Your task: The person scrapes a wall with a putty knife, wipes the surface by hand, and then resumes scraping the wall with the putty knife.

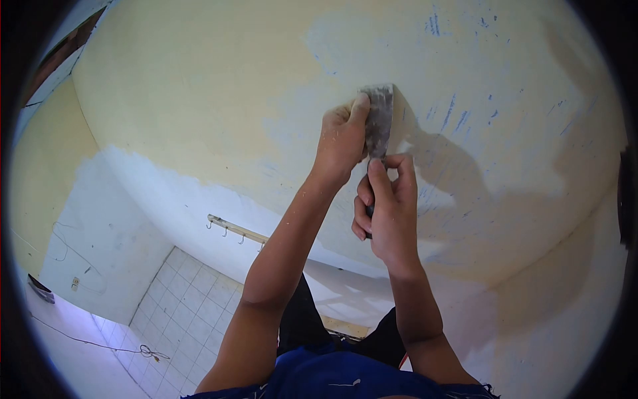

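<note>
Pressing a flat grey metal scraper blade [379,118] against the pale yellow plastered wall [199,100], just beside a patch with blue scratch marks [458,116]. Left hand [342,136] bearing on the blade's upper left edge, fingers curled, thumb tip lying along the steel. Right hand [389,206] clenching around the scraper's dark handle directly below the blade; handle almost wholly hidden inside the fist, only a sliver showing. Blade's lower part covered by both hands. Lower left of the blade, hanging on the wall, a pale bar with small hooks [236,231], too small for detail. White tiled floor [186,312] lying far below, edges lost in the lens's dark rim.
</note>
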Available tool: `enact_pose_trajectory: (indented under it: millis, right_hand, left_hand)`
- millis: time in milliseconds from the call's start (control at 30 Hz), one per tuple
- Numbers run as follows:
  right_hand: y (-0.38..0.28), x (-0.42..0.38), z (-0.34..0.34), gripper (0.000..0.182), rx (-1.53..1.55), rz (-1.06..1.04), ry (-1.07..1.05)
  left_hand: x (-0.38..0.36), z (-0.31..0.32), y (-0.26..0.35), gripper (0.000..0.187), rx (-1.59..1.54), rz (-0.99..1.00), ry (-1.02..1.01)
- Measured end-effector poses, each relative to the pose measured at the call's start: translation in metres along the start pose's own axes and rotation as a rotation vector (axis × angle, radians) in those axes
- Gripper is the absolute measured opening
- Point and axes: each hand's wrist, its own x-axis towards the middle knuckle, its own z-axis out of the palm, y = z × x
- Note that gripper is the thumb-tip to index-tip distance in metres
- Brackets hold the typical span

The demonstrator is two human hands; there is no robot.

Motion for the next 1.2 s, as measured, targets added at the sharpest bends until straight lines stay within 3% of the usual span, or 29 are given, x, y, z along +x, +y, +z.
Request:
enact_pose_trajectory:
  millis: [467,533,1200]
  right_hand:
    - [0.007,-0.006,-0.010,0.019,-0.041,0.026,-0.018]
    - [-0.001,-0.005,-0.005,0.018,-0.045,0.043,-0.033]
    - [0.024,-0.014,-0.021,0.016,-0.115,0.092,-0.037]
  left_hand:
    - [-0.009,-0.004,-0.009,0.038,0.028,-0.030,-0.071]
    - [-0.008,0.003,-0.005,0.042,0.001,-0.032,0.017]
    - [-0.023,-0.009,-0.035,0.045,-0.016,-0.039,0.018]
